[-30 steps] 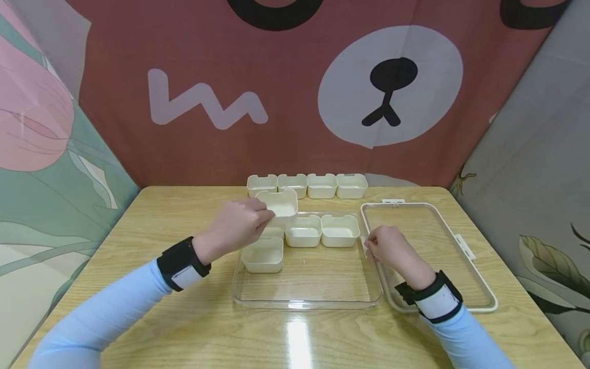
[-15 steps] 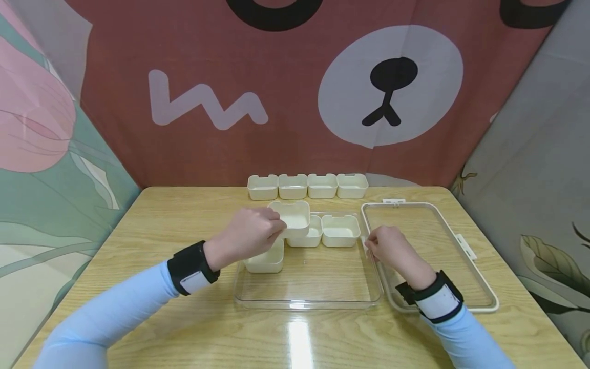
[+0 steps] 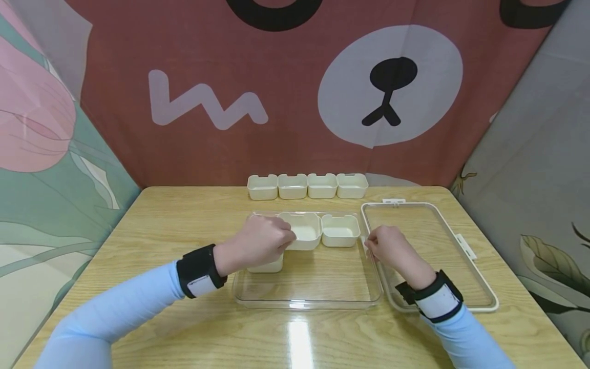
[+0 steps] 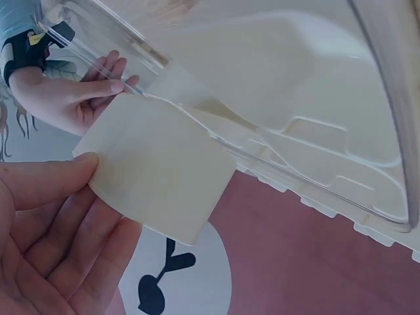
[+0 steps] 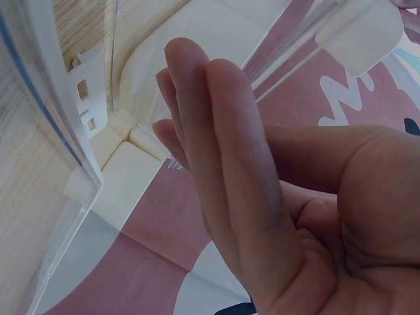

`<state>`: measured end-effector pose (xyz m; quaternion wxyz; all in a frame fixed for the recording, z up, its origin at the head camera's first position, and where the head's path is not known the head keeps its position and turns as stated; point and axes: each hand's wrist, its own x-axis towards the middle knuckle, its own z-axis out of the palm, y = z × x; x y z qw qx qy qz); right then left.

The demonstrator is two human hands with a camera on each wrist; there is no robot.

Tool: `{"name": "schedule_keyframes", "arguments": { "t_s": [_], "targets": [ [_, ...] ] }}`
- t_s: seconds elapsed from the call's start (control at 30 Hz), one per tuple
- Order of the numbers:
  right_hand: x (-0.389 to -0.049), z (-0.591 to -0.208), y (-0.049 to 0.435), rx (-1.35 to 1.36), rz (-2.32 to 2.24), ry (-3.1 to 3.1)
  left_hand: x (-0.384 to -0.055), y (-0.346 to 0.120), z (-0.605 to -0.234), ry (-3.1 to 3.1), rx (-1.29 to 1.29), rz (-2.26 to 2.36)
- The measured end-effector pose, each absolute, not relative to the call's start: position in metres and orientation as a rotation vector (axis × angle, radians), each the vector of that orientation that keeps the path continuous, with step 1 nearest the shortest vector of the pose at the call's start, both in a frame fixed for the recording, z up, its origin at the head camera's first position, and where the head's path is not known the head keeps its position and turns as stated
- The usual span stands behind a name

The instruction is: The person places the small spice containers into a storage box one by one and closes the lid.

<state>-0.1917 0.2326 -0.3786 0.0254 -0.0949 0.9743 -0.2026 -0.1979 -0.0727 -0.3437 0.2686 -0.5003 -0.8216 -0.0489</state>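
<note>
My left hand [image 3: 260, 238] pinches a small cream open-topped box [image 3: 301, 230] by its left wall, thumb on one side and fingers on the other. That box [image 4: 157, 164] is low over the clear plastic container [image 3: 297, 306], covering the middle box of the container's back row. To its right sits another cream box [image 3: 340, 236]. One more box [image 3: 268, 267] shows at the front left, partly hidden by the left hand. My right hand [image 3: 392, 251] pinches the container's right rim; its long fingers [image 5: 230, 151] are straight along the clear wall.
A clear lid with a cream rim [image 3: 407, 205] and side clips lies right of the container, under the right forearm. Several cream boxes [image 3: 292, 187] stand in a row at the table's back edge, against the printed cloth [image 3: 207, 159].
The left hand has carried its box rightward and down, from above the left of the container's back row to over the middle box. The right hand stays at the rim.
</note>
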Motion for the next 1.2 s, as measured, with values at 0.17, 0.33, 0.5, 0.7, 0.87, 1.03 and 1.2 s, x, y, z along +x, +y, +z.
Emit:
{"name": "schedule_keyframes", "arguments": {
  "t_s": [0.17,0.33,0.5,0.7,0.87,1.03,1.2],
  "targets": [
    [-0.191,-0.378,0.232,-0.287,-0.624,3.006,-0.195,-0.069,-0.341,-2.267,-1.367,-0.111],
    [-0.191,-0.377,0.232,-0.274,-0.622,3.002,-0.192,-0.065,-0.339,-2.293,-1.423,-0.115],
    [-0.192,-0.378,0.232,-0.269,-0.641,3.001,-0.189,-0.060,-0.337,-2.344,-1.478,-0.139],
    [-0.192,-0.379,0.232,-0.285,-0.659,3.002,-0.189,-0.056,-0.338,-2.356,-1.513,-0.113],
    [-0.191,-0.379,0.233,-0.301,-0.648,3.014,-0.190,-0.052,-0.340,-2.354,-1.547,-0.106],
    [-0.191,-0.379,0.232,-0.306,-0.634,3.022,-0.188,-0.049,-0.339,-2.377,-1.590,-0.087],
    [-0.191,-0.379,0.232,-0.307,-0.638,3.020,-0.190,-0.047,-0.343,-2.385,-1.621,-0.042]
  ]
}}
